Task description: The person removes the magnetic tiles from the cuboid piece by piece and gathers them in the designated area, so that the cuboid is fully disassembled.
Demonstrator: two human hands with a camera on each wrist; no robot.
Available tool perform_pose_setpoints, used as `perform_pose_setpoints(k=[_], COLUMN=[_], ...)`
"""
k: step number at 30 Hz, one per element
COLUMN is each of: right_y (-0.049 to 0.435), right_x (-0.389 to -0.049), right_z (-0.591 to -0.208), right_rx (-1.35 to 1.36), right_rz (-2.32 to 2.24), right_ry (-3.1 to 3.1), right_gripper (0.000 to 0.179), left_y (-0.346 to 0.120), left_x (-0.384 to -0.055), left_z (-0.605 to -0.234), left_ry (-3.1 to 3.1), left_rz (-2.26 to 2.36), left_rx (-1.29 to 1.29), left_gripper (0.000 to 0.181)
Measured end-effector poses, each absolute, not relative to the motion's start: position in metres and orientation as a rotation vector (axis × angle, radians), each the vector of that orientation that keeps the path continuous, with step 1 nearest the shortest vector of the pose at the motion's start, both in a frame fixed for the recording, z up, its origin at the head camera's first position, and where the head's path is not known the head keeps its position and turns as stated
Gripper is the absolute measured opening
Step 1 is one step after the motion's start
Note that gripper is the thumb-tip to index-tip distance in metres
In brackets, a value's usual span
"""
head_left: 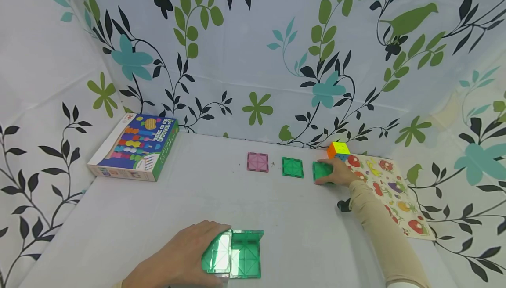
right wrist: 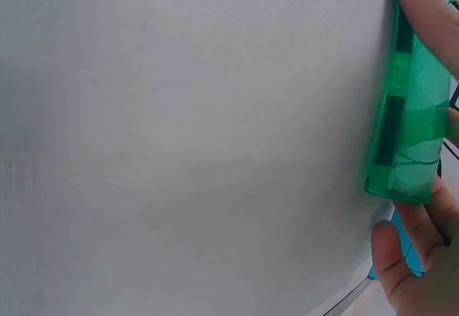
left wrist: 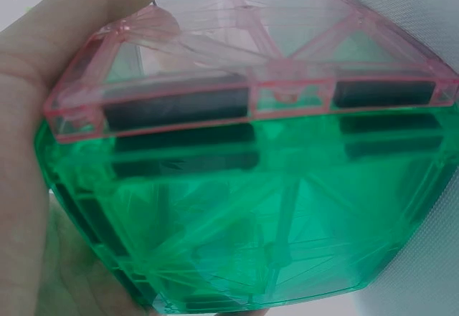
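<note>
While part-joined green-and-pink translucent plastic structure [head_left: 246,256] is being gripped by left hand [head_left: 186,253], beyond it green plastic square [head_left: 321,171] is being pinched by right hand [head_left: 339,172]; pink plastic square [head_left: 258,162] and second green square [head_left: 292,167] are being left unjoined.

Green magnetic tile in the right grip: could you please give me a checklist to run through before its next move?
1. Right grip secure on the rightmost green tile: ok, thumb and fingers at its edges.
2. Left grip on the green-and-pink tile structure: ok, holding its left side.
3. Clear of the neighbouring green tile: ok, a gap shows.
4. Ample room from the puzzle cube: not ok, probably tight, as it sits just behind the right grip.
5. Tile lifted off the table: cannot tell.
</note>
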State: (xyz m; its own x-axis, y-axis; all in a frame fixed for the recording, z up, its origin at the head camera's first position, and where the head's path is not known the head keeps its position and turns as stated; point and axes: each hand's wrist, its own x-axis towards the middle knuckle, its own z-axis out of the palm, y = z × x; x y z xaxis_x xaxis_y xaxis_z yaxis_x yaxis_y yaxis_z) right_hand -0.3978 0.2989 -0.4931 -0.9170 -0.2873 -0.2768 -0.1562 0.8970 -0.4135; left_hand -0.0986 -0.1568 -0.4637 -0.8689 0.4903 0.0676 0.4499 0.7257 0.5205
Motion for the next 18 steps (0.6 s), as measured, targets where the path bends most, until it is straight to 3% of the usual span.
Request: perform_pose_setpoints(k=[18], right_y=[0.2902], right_x=[-0.3903], right_z=[-0.4906], right_rx=[-0.402], right_rz=[-0.412], right_ry=[2.761], right_gripper=[0.088], left_y=[-0.1579], left_x=[-0.0989], left_z=[-0.4648], left_ry=[2.846], left_rz=[0.844], left_rx=[0.792], left_gripper=[0.089])
